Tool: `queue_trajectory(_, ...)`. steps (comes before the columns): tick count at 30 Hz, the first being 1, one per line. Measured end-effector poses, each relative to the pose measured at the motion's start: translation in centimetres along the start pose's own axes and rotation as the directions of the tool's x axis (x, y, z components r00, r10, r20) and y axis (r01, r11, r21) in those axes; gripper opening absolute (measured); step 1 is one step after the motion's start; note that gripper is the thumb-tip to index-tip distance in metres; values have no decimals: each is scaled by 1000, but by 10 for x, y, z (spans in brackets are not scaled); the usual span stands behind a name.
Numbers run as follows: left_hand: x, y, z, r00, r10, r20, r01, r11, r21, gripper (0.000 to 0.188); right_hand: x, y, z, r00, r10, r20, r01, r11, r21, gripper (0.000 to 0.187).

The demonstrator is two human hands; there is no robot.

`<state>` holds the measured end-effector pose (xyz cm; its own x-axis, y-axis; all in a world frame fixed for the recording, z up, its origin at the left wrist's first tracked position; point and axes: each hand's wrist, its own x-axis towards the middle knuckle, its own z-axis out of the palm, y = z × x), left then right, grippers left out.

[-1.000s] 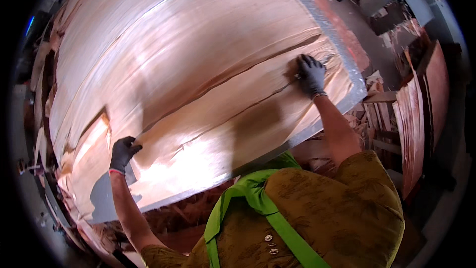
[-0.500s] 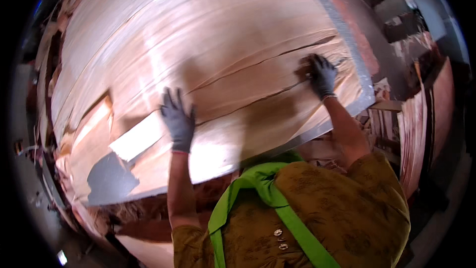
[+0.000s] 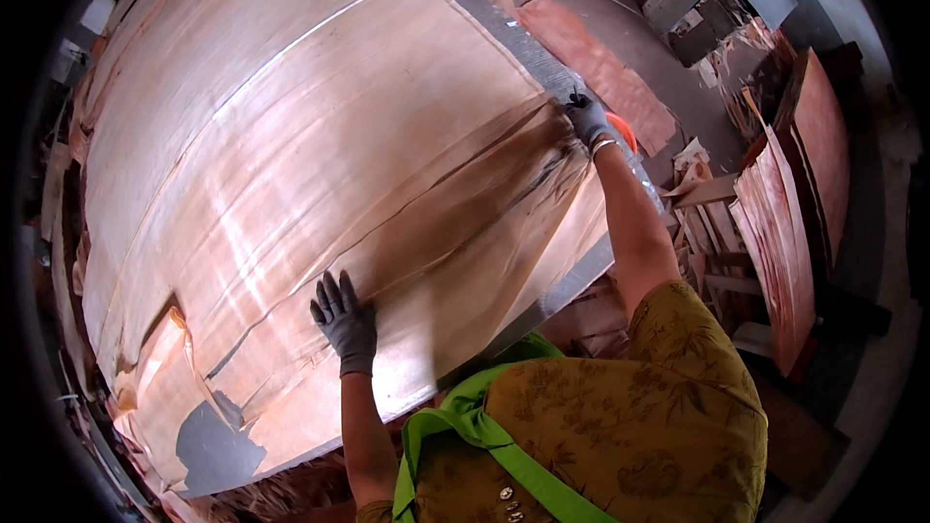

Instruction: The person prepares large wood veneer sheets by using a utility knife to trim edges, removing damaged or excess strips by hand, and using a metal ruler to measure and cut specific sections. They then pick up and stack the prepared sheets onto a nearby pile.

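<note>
A large sheet of thin wood veneer (image 3: pixel 320 136), pale brown, lies over a grey-edged board. Creases and dark splits run across its near right part. My left hand (image 3: pixel 347 327), in a grey glove, lies flat on the veneer near the front edge, fingers spread. At the right edge of the board is my gloved right hand (image 3: pixel 586 120), its fingers curled together beside the bunched veneer corner. A small dark tip shows at those fingers; what it belongs to is too small to tell. Left of my left hand, a torn gap bares a grey patch (image 3: pixel 215 450) next to a lifted veneer flap (image 3: pixel 167 353).
Upright veneer sheets (image 3: pixel 780 242) lean at the right, beside a wooden rack (image 3: pixel 712 232). A reddish veneer piece (image 3: pixel 605 68) lies beyond the right edge, and an orange rounded thing (image 3: pixel 623 131) shows behind my right wrist. Scraps lie under the front edge.
My right hand has moved from the veneer's surface out to the board's right edge. My view has shifted. The bright pale strip left of my left hand no longer shows; a dark split is there.
</note>
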<state>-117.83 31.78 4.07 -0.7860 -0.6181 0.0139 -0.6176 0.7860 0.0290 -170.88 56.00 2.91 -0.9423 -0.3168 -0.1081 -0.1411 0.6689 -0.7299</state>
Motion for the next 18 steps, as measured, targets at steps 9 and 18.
queue_trajectory(9,-6,-5,3,999,-35,38,32,998,60,76,34,-32,4,957,-162,242,173,985,-24,59)
queue_trajectory(18,5,-3,3,996,-35,81,31,998,48,78,65,8,36,922,-374,105,388,899,-205,33)
